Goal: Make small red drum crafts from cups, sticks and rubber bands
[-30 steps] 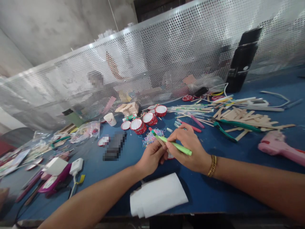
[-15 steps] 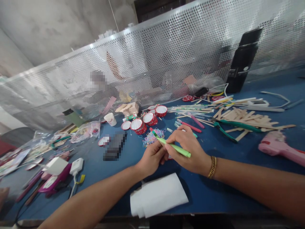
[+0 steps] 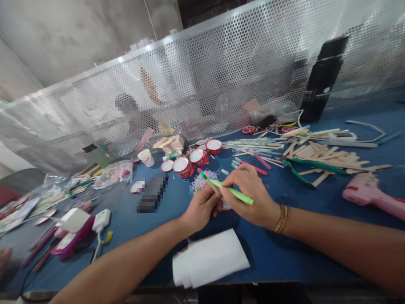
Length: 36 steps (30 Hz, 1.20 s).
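Note:
My left hand (image 3: 202, 207) is closed around a wooden craft stick (image 3: 203, 175), whose far end is coloured red at the tip and green below it. Held like a pen, a light green marker (image 3: 239, 196) lies in the closed fingers of my right hand (image 3: 253, 195). Its tip meets or nearly meets the stick; the exact contact is too small to tell. Just beyond both hands lies a pile of small coloured rubber bands (image 3: 200, 185). A white-topped round piece, mostly hidden, sits under my fingers. Nearer me rests a folded white cloth or paper (image 3: 211, 261).
Red tins with white tops (image 3: 183, 167) and a paper cup (image 3: 146, 158) stand behind. To the right lie markers (image 3: 261, 160), loose craft sticks (image 3: 329, 156), green-handled pliers (image 3: 299, 174) and a pink glue gun (image 3: 363, 192). A perforated metal screen (image 3: 234, 63) borders the blue table.
The marker has shifted slightly along the stick, and more bare wood shows beneath the coloured end. Both hands stay in nearly the same place.

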Each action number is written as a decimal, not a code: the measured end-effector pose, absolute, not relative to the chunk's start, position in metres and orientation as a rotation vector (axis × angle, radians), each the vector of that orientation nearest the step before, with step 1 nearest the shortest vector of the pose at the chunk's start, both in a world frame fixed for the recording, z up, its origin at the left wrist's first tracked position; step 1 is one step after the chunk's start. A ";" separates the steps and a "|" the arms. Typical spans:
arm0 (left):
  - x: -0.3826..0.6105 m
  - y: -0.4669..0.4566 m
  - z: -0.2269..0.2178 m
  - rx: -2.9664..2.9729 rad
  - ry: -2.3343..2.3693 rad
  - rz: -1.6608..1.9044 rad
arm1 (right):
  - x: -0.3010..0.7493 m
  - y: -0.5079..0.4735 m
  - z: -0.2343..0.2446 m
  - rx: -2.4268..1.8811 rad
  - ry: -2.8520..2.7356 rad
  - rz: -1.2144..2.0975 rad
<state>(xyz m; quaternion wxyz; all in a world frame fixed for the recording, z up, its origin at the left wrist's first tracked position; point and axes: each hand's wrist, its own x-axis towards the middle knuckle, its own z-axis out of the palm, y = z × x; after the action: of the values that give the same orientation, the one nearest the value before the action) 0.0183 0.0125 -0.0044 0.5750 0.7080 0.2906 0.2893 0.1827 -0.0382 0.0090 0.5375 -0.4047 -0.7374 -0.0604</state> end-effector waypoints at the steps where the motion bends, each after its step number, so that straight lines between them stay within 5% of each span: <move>1: 0.019 0.012 -0.004 1.648 0.687 0.675 | 0.183 -0.038 0.009 -0.966 -1.744 -0.143; 36: 0.017 0.010 -0.003 1.673 0.663 0.688 | 0.185 -0.035 0.004 -0.968 -1.771 -0.196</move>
<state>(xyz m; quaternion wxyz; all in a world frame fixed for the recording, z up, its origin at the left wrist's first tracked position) 0.0169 0.0103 -0.0034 0.5707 0.7132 0.2824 0.2931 0.1851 -0.0345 0.0039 0.5286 -0.4054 -0.7413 -0.0821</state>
